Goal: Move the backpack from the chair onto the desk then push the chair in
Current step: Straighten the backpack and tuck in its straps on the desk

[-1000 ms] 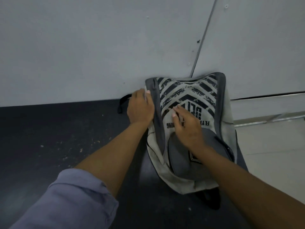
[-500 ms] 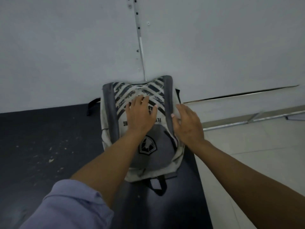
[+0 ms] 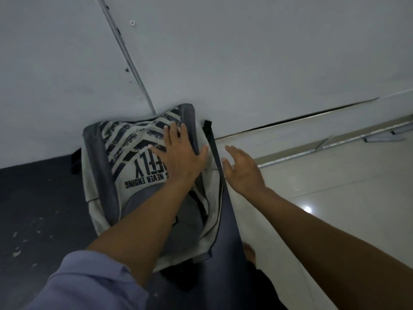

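A grey backpack [image 3: 116, 166] with black chevron stripes and printed lettering lies flat on the dark desk [image 3: 38, 209], its top against the wall. My left hand [image 3: 178, 153] rests flat on the printed upper right part of the backpack, fingers spread. Past the desk's right edge, my right hand [image 3: 243, 168] hovers open over the floor, just clear of the backpack's side. The chair is out of view.
A pale wall [image 3: 223, 52] with a vertical metal strip [image 3: 127, 57] backs the desk. Glossy white floor tiles [image 3: 335, 198] lie to the right. A bare foot [image 3: 249, 252] shows beside the desk's right edge [image 3: 232, 220]. Pale specks mark the desk's left side.
My right hand has come off the backpack's side and now hangs open to the right of the desk edge. My left hand has slid toward the backpack's upper right. The view has shifted left.
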Motion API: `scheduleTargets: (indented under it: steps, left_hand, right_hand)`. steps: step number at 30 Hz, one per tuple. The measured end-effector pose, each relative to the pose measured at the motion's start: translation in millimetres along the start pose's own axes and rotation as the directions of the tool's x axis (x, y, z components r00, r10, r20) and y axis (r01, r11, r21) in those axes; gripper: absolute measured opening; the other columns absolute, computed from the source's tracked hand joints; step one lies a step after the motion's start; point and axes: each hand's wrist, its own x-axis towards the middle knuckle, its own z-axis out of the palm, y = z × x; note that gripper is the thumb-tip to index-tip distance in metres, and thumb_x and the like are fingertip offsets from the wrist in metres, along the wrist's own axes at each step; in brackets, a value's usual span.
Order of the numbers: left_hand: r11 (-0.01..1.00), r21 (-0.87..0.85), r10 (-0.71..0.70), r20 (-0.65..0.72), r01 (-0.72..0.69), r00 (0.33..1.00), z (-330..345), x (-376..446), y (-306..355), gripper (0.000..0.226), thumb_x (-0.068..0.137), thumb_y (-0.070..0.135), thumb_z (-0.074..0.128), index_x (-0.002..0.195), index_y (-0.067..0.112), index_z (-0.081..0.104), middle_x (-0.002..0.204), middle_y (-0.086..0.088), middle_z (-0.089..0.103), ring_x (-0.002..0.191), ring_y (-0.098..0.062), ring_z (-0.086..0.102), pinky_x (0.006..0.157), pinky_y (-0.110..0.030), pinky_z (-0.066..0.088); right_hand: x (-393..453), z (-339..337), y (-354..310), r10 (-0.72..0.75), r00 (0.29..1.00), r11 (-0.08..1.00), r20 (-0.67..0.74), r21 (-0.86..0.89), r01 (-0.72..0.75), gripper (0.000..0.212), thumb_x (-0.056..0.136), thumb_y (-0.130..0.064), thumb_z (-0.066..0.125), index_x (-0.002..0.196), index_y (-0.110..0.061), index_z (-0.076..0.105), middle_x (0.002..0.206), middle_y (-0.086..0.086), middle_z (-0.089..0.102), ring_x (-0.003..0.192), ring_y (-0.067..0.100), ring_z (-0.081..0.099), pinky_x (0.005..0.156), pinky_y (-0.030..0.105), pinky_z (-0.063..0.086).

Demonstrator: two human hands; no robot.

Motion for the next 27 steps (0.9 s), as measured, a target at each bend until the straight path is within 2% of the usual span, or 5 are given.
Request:
scheduleTargets:
  steps: [7,11,18,22,27]
  left_hand:
    - [0.968,0.034,-0.249,0.034,0.248,0.968,41.0,43.9,32.7,0.129,0.071,0.083,0.06,0.163,0.019,-0.006,0.172,-0.009,-0.005,0.158,-0.031,-0.006,0.111,-0.08,-0.002]
    - [0.957,0.05,-0.285,-0.003,0.285,0.958,52.5,54.5,27.7,0.117,0.078,0.054,0.071,0.163,0.02,-0.003,0.172,-0.009,0.006,0.158,-0.03,0.003,0.111,-0.082,0.008]
    - [0.959,-0.117,-0.26,-0.019,0.256,0.965,37.7,48.4,0.4,0.091,0.092,0.024,0.062,0.163,0.023,0.006,0.168,-0.008,0.025,0.149,-0.03,0.036,0.111,-0.071,0.033]
    - [0.932,-0.276,-0.273,-0.099,0.237,0.957,27.1,42.2,-6.9,0.084,0.09,0.007,0.065,0.162,0.018,0.023,0.126,-0.014,0.068,0.099,-0.025,0.066,0.092,-0.031,0.053]
    - [0.876,-0.417,-0.324,-0.132,0.244,0.937,10.0,35.2,-12.7,0.075,0.089,-0.001,0.065,0.157,0.015,0.036,0.105,0.005,0.066,0.085,-0.001,0.059,0.076,-0.001,0.042]
  right_hand:
    - [63.8,11.4,38.1,-0.09,0.985,0.996,0.15,0.04,0.085,0.039,0.105,-0.024,0.051,0.141,-0.012,0.057,0.139,0.011,0.062,0.127,0.026,0.057,0.105,0.029,0.038]
    - [102.0,24.0,48.5,-0.097,0.981,0.991,0.17,0.111,0.078,0.038,0.103,-0.03,0.05,0.133,-0.012,0.065,0.129,0.008,0.069,0.114,0.023,0.066,0.101,0.033,0.051]
    - [142.2,54.3,12.1,0.416,0.852,0.764,0.318,0.386,-0.517,0.044,0.09,-0.051,0.07,0.089,-0.008,0.075,0.084,0.007,0.074,0.079,0.021,0.068,0.073,0.024,0.052]
    - [168.7,74.3,3.7,0.532,0.766,0.661,0.359,0.39,-0.642,0.049,0.082,-0.054,0.078,0.062,-0.012,0.062,0.071,0.006,0.067,0.071,0.022,0.065,0.075,0.03,0.055]
    - [187.3,87.7,7.9,0.589,0.713,0.649,0.381,0.302,-0.698,0.031,0.087,-0.035,0.078,0.069,-0.015,0.063,0.097,0.009,0.072,0.088,0.026,0.068,0.087,0.035,0.058]
